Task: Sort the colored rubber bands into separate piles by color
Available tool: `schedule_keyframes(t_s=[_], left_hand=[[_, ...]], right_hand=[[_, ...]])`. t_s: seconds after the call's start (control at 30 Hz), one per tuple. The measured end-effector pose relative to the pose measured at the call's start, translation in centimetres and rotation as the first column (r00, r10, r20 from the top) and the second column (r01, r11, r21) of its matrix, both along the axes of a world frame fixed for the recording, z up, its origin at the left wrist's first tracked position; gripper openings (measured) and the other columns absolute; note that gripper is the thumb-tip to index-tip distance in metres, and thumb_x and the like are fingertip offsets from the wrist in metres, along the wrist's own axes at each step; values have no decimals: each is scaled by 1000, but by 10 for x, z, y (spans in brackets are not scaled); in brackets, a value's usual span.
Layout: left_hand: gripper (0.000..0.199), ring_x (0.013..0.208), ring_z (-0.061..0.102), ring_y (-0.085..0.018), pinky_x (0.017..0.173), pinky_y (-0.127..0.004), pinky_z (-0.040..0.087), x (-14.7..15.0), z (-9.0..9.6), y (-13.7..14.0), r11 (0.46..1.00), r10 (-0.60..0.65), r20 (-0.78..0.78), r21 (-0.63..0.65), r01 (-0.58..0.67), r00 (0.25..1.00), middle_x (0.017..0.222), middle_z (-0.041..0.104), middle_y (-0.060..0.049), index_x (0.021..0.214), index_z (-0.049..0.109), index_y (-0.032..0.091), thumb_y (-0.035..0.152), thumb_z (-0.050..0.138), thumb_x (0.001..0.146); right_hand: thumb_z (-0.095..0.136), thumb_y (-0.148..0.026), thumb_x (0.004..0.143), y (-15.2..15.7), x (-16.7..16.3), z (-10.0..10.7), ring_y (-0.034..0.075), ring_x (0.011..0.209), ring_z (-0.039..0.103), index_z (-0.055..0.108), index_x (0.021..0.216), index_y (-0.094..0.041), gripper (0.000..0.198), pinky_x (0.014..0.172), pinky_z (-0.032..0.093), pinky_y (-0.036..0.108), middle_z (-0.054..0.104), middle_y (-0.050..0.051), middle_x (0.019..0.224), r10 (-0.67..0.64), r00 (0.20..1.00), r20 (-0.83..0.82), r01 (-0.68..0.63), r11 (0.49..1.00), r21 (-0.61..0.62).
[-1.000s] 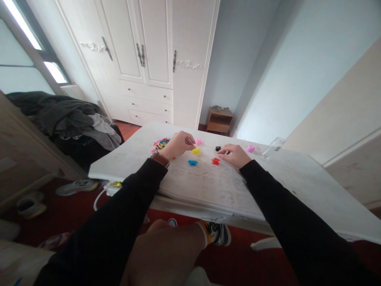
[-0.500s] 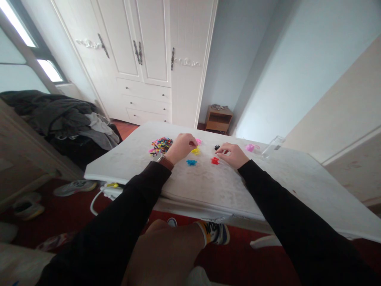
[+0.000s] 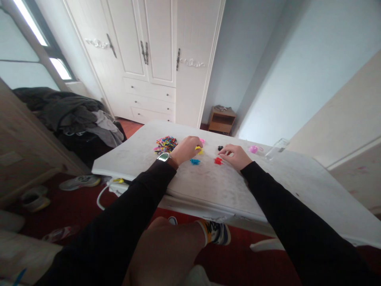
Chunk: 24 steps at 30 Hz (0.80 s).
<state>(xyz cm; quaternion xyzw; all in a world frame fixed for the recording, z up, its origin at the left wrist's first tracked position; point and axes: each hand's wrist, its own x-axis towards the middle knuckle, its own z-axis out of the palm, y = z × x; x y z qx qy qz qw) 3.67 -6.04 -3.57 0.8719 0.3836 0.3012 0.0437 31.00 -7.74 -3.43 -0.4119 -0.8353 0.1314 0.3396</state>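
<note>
My left hand [image 3: 187, 149] is bent over a small yellow pile [image 3: 199, 150] of what look like little elastic bands. Its fingers are curled together at that pile; whatever is between them is hidden. A watch [image 3: 163, 157] sits on the left wrist. Beside the hand lies a larger heap of mixed-colour bands [image 3: 166, 143]. My right hand [image 3: 236, 155] hovers by the red pile [image 3: 218, 161] and the black pile [image 3: 220, 147], thumb and forefinger drawn together; anything in the pinch is too small to make out. Blue [image 3: 195, 162] and pink [image 3: 203, 141] piles lie near the left hand.
On the white table [image 3: 205, 186], a pink item [image 3: 253, 149] and a clear container [image 3: 276, 149] lie to the right. A white wardrobe [image 3: 160, 47] and a small wooden cabinet [image 3: 222, 120] stand behind. Dark clothes [image 3: 71, 111] are heaped at left.
My left hand has come down and its fingertips now reach the yellow pile. The right hand stays by the red and black piles. The whole view has shifted slightly.
</note>
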Motion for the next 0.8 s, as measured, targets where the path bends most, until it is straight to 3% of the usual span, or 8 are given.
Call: schedule_keyframes(t_s=[0.23,0.5,0.63,0.8], left_hand=[[19,96,73,-22,96,-33,56,-9,12,4,998,58,37,13,-59,998,102,81,-10,99,82,15,11,65,91],[13,72,68,-19,79,-31,54,-80,51,8,932,334,2,-148,-330,942,73,75,-6,81,82,16,10,71,77],[10,64,64,-18,68,-29,48,-103,51,8,889,400,-64,-217,-404,914,66,73,-6,73,80,15,10,72,76],[16,58,61,-17,65,-29,47,-106,41,11,888,389,-130,-213,-408,912,61,71,-3,74,83,17,8,70,73]], right_hand=[[70,-24,81,-1,0,0,19,75,69,83,83,-20,14,69,56,32,78,7,83,-4,1000,-9,4,1000,-8],[70,-22,80,-3,-3,0,19,74,69,83,83,-20,13,71,57,32,79,6,83,-11,1000,3,11,999,-30],[70,-22,79,-2,-3,-2,18,72,68,83,81,-20,13,70,56,32,78,6,81,-8,1000,12,8,1000,-22],[69,-24,79,-2,-2,-2,18,71,67,83,82,-20,15,68,55,31,78,6,81,-3,1000,18,3,1000,-26]])
